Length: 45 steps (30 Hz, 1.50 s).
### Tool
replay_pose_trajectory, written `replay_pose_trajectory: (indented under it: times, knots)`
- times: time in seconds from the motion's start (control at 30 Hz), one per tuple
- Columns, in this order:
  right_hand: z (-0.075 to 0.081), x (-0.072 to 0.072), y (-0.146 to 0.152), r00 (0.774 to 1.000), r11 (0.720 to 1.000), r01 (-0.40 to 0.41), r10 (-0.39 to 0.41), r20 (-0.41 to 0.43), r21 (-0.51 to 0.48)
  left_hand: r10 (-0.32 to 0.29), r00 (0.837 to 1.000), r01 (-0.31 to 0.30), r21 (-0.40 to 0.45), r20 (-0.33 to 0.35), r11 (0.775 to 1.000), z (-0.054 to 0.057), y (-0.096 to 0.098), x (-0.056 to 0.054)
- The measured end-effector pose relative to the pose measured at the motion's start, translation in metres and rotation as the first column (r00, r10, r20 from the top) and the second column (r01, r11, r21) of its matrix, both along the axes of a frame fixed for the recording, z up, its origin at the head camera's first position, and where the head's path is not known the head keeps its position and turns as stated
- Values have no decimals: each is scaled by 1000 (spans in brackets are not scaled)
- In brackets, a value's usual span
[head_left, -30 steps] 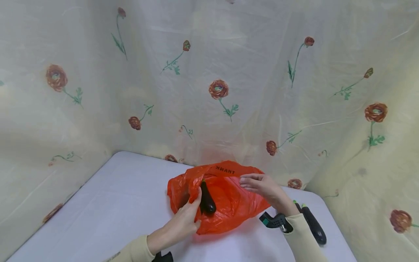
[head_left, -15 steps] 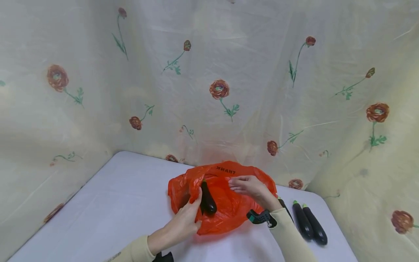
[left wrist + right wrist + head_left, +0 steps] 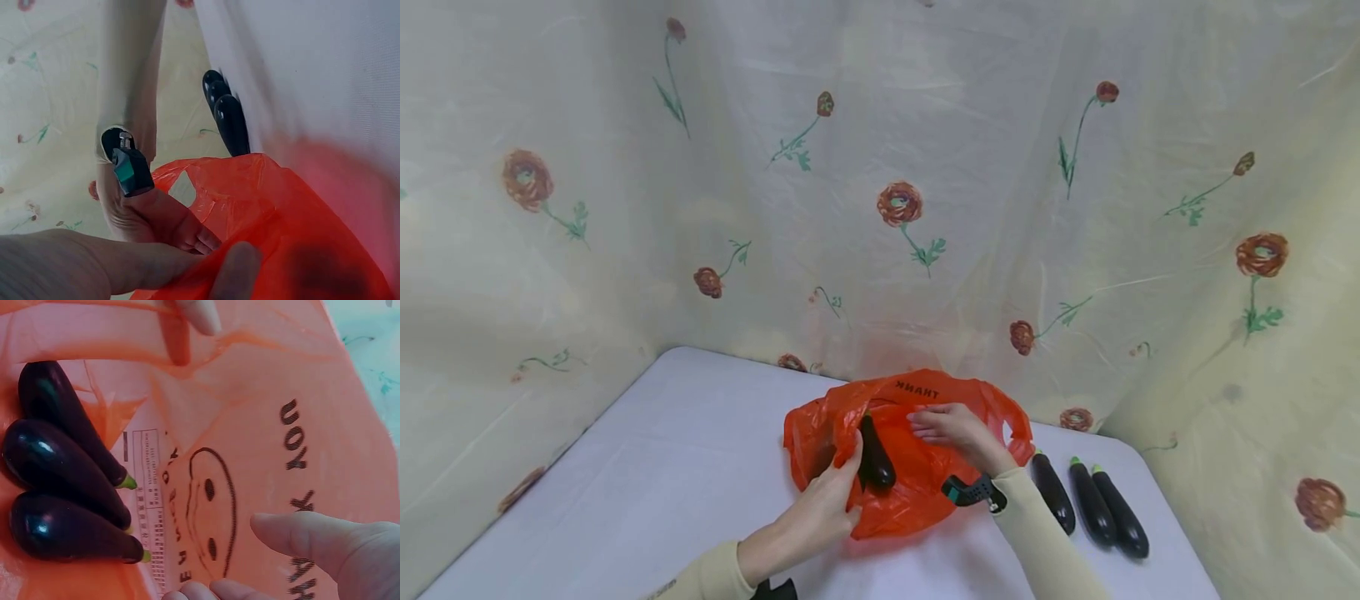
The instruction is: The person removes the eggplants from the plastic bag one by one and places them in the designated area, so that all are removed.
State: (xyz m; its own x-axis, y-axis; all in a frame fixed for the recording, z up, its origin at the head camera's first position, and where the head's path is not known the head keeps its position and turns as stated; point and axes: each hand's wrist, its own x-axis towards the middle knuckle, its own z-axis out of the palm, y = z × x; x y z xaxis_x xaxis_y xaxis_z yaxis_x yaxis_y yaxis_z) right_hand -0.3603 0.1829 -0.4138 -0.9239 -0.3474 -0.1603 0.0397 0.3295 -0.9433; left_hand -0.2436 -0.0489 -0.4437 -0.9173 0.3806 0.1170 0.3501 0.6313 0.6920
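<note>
An orange-red plastic bag [image 3: 910,518] lies on the white table, its mouth spread toward me. My left hand [image 3: 823,505] pinches the near left part of its rim between thumb and fingers. My right hand [image 3: 957,430] reaches over the bag's opening, fingers fairly straight. In the right wrist view its thumb [image 3: 306,540] stands apart from the fingers, with nothing between them. Three dark eggplants [image 3: 62,469] with green stem ends lie side by side inside the bag. The head view shows just one eggplant [image 3: 877,460] clearly in there, beside my left thumb.
Three more eggplants [image 3: 1092,504] lie side by side on the table [image 3: 700,450], right of the bag and beyond my right forearm. A flower-printed plastic sheet [image 3: 850,167] hangs along the table's back and sides.
My right hand has moved left, from the bag's right edge to over its opening. The eggplants on the right, partly hidden by the arm before, now show. My left hand keeps its hold.
</note>
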Motion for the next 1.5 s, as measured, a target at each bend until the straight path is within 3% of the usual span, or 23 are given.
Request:
replay_pose_trajectory:
  times: [0.17, 0.33, 0.67, 0.93, 1.2, 1.33, 1.5]
  knots:
    - [-10, -8, -10, 995, 996, 92, -92, 49, 3, -1, 1000, 1, 0, -6, 1000, 0, -1, 0]
    - [-20, -11, -15, 989, 991, 129, -127, 78, -23, -1, 1000, 1, -7, -6, 1000, 0, -1, 0]
    - [-34, -15, -26, 990, 991, 129, -131, 59, 38, -3, 1000, 2, -16, -25, 1000, -1, -1, -1]
    - [-45, -8, -28, 1000, 999, 22, -22, -15, 32, -8, 1000, 8, -4, 3, 1000, -1, -1, 0]
    - [-53, -7, -38, 998, 996, 45, -42, -36, 75, -11, 1000, 11, -3, -12, 1000, -1, 0, 0]
    - [-58, -9, -46, 996, 992, 83, -81, -24, 93, -9, 1000, 9, 8, 2, 1000, -1, 0, -1]
    - [-63, -10, -55, 985, 969, 163, -170, 18, 186, -7, 1000, 7, 11, 5, 1000, -1, 1, -1]
